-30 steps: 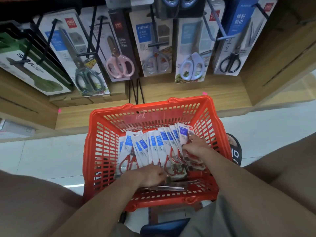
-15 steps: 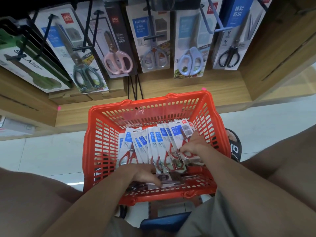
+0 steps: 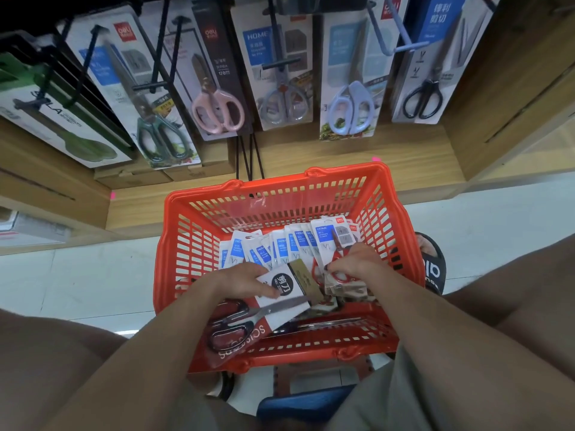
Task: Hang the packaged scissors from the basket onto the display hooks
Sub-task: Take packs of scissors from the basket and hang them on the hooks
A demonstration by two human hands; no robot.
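Note:
An orange basket (image 3: pixel 174 241) stands on the floor between my knees, holding a fanned row of white-and-blue scissor packs (image 3: pixel 281 247). My left hand (image 3: pixel 242 279) grips a larger red-and-white scissor pack (image 3: pixel 245 325) with dark handles, lifted at the basket's near edge. My right hand (image 3: pixel 357 265) is closed on the rightmost packs of red-handled scissors (image 3: pixel 334 241) in the row. Above, display hooks (image 3: pixel 401 46) carry hanging scissor packages.
Packaged scissors hang along the wooden display: green-handled (image 3: pixel 155 119), pink (image 3: pixel 217 101), grey (image 3: pixel 280 85), light blue (image 3: pixel 348 98), black (image 3: pixel 432 70). A wooden ledge (image 3: pixel 342 154) runs behind the basket. My sandalled foot (image 3: pixel 431 259) rests right of it; a blue stool (image 3: pixel 305 402) is under me.
My left hand has pulled a larger red-and-white scissor pack up from the basket's near side. My right hand stays on the right end of the fanned row, lifting those packs slightly.

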